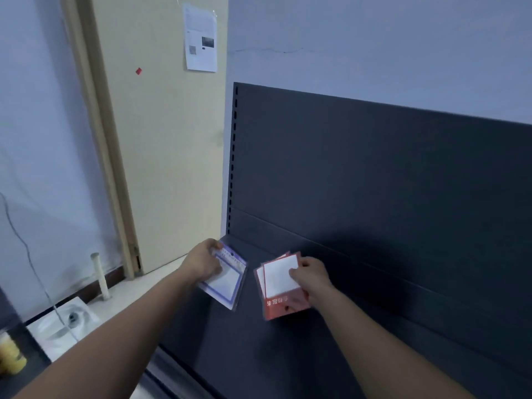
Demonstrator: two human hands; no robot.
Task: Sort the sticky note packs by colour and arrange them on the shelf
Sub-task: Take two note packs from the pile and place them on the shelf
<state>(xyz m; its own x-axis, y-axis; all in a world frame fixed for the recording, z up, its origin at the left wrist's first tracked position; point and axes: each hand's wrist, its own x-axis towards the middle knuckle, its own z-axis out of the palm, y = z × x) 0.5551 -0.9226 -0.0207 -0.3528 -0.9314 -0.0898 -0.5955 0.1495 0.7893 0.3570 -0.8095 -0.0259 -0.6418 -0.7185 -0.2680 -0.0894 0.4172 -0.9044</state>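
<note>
Two bare forearms reach in from the bottom edge over the dark shelf (230, 355). Low on the left, beside the shelf, a blurred yellow object (11, 355) sits next to a white floor fixture (57, 326) with a round drain, and a thin cable (28, 254) trails down towards it past a white pipe (100, 277) standing upright. Farther in, the left hand (203, 262) curls its fingers over the upper left edge of a purple-bordered sticky note pack (227, 279), which is tilted at the shelf's left end, close to the corner. Just beside it but apart, the right hand (312, 276) grips the red sticky note packs (288, 308), a few fanned together, its thumb pressed on the white face of the front one and its fingers wrapped round the right edge; whether their lower edge touches the shelf cannot be told. Behind both rises the dark back panel (374, 182), with a slotted upright along its left side. Beyond that stand a pale wall (374, 38) and, to the left, a cream door (161, 139) bearing a taped printed sheet (201, 38) and a small red sticker (138, 71).
</note>
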